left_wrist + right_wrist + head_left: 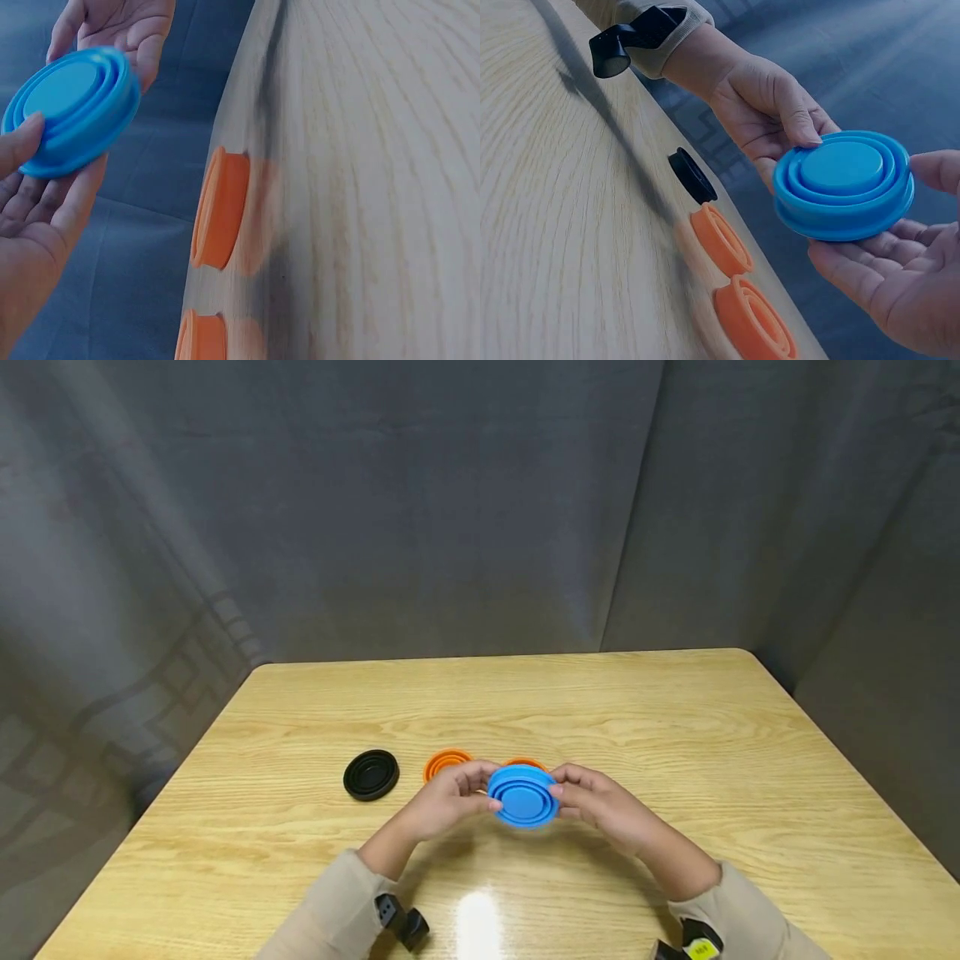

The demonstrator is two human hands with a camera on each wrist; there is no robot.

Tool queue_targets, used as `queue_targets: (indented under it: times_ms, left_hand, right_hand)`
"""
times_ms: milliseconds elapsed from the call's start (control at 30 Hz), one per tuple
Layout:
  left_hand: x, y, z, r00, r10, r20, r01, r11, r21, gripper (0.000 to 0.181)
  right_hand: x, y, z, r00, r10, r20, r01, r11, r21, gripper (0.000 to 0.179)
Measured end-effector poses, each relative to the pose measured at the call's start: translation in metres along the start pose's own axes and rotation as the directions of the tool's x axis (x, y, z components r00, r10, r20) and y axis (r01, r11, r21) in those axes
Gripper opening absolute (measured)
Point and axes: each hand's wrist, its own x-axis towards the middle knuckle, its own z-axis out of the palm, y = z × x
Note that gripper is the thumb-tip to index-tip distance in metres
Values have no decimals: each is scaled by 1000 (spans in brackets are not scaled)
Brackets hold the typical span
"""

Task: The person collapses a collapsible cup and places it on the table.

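A blue collapsible cup, pressed flat into concentric rings, is held up over the table between both hands. My left hand grips its left side, with the thumb on the ringed face and the fingers beneath. On the opposite side, my right hand pinches the rim between thumb and fingers. The right wrist view shows the blue cup tilted, its round centre facing up. Behind the hands lie two orange collapsed cups, the left one partly covered by my left hand and the right one mostly hidden behind the blue cup.
A black collapsed cup lies left of the orange ones on the wooden table. Grey curtains hang behind the table's far edge. Each forearm wears a small black wrist camera, such as the left one.
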Motion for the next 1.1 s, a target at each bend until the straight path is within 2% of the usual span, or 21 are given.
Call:
queue_targets:
  times_ms: [200, 467, 600, 700, 867, 967, 1100]
  left_hand:
    - [2, -1, 2, 998, -10, -54, 10, 1000, -9, 32]
    - [5, 0, 4, 995, -9, -102, 4, 999, -49, 26]
    - [7, -2, 5, 994, 51, -95, -58, 996, -64, 26]
    - [8, -2, 7, 994, 76, -84, -81, 995, -59, 26]
    - [9, 2, 9, 996, 1, -88, -8, 997, -76, 29]
    - [9, 3, 10, 994, -66, -90, 56, 993, -107, 36]
    - [8, 2, 11, 988, -122, -91, 110, 985, -131, 47]
  right_hand:
    - [3, 0, -1, 995, 90, -37, -91, 996, -23, 37]
    - [4, 0, 0, 992, 123, -28, -121, 991, 61, 43]
    - [5, 1, 0, 992, 124, -40, -120, 988, 96, 48]
    - [4, 2, 0, 989, 127, -72, -119, 988, 101, 50]
    - [3, 4, 1, 981, 116, -154, -106, 992, 68, 55]
    - [2, 7, 2, 976, 105, -190, -95, 993, 64, 57]
    - [2, 10, 2, 973, 91, -213, -80, 995, 58, 59]
